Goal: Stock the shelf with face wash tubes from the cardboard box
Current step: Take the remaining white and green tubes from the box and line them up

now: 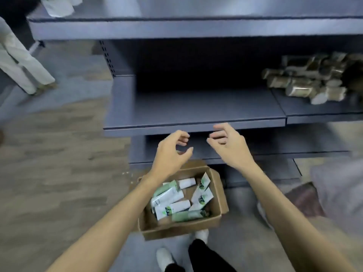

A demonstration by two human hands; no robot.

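In the head view, an open brown cardboard box [219, 195] sits on the grey floor at lower centre of the frame, holding a loose heap of white and green face wash tubes [172, 201]. Above it, mid-frame, the left hand [170, 152] and right hand [229, 144] hover side by side, apart, fingers loosely curled and holding nothing, just in front of the edge of a bare grey metal shelf [196, 108]. At the right edge of the frame, on the adjoining shelf board, lies a pile of blurred brownish packets [306, 81]. At the upper left stands another person's pale trouser legs [21, 61]. White shoes [164, 258] show at the bottom.
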